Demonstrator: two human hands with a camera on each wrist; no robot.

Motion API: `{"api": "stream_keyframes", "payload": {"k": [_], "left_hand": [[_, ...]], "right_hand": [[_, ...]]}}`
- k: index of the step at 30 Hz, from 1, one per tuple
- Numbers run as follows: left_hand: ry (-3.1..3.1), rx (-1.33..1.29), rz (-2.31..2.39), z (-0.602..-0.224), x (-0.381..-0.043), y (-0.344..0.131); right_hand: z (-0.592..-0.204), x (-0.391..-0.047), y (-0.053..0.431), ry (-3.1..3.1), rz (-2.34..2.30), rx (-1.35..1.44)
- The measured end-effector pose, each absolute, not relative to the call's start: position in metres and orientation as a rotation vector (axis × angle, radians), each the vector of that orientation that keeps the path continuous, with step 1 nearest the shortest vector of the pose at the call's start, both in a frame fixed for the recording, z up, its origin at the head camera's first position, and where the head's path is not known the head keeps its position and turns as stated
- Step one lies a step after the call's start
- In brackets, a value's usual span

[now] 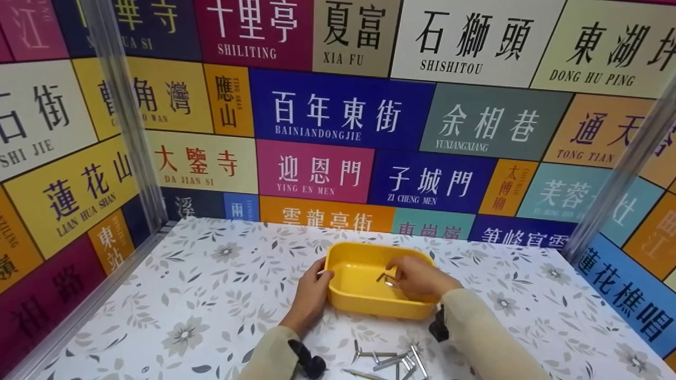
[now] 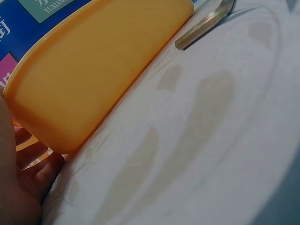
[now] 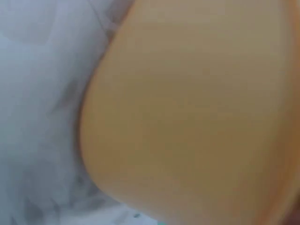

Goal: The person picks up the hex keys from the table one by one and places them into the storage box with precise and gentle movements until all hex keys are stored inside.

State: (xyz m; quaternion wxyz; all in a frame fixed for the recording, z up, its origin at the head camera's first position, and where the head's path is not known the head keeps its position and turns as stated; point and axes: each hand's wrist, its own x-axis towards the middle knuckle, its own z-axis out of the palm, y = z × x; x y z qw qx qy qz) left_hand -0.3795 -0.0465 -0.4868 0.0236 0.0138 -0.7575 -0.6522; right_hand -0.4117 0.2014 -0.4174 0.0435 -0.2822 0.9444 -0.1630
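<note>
A yellow plastic box [image 1: 380, 309] with rounded corners stands on the table. My left hand [image 1: 312, 293] grips its left end, thumb at the rim and fingers along the outer wall; the left wrist view shows those fingers against the box's corner. My right hand [image 1: 420, 277] reaches over the near right rim into the box, fingers curled down at small L-shaped metal hex keys [image 1: 390, 282], which it holds partly covered. In front of the box lies a loose pile of hex keys [image 1: 391, 361]. The right wrist view is filled by the blurred box wall [image 3: 187, 112].
The table [image 1: 185, 295] has a white cover with grey flowers and leaves. Behind it stands a wall [image 1: 338, 105] of coloured panels with Chinese lettering. Clear upright posts [image 1: 124, 105] stand at the table's back corners. Dark straps [image 1: 306, 361] sit at both wrists.
</note>
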Motion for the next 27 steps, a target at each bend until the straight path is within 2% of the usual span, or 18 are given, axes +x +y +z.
{"api": "stream_keyframes", "payload": {"k": [4,13,21,27], "left_hand": [[-2.336,0.029,-2.008,-0.488,-0.379,-0.046],[-2.331,-0.02,-1.943,-0.489,-0.377,-0.048],[-2.345,-0.015,-1.92,-0.487,-0.375,-0.048],[-2.362,0.003,-1.919,-0.486,-0.376,-0.046]], "right_hand": [[-0.404,-0.406,0.209,2.89,-0.47,-1.019],[-0.378,-0.373,0.21,2.898,-0.43,-1.113],[-0.373,-0.34,0.195,2.933,-0.393,-1.335],[-0.373,-0.319,0.183,2.867,-0.448,-1.355]]}}
